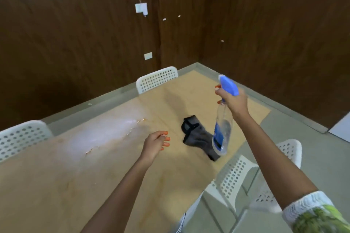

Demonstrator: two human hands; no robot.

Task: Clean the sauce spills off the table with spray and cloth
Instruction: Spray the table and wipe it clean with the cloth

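My right hand (233, 101) grips the neck of a clear spray bottle (222, 130) with a blue trigger head, held in the air above the table's right part. A dark grey cloth (198, 136) lies crumpled on the wooden table (75, 176), just left of the bottle's base. My left hand (156, 143) hovers over the table with loosely curled fingers, holding nothing, a short way left of the cloth. Thin orange sauce streaks (137, 124) and another smear (89, 151) lie on the table to the left of my left hand.
White perforated chairs stand around the table: one at the far side (157, 79), one at the left (20, 138), two at the right (234, 178) (289, 149). Dark wooden walls enclose the corner, and grey floor tiles lie to the right.
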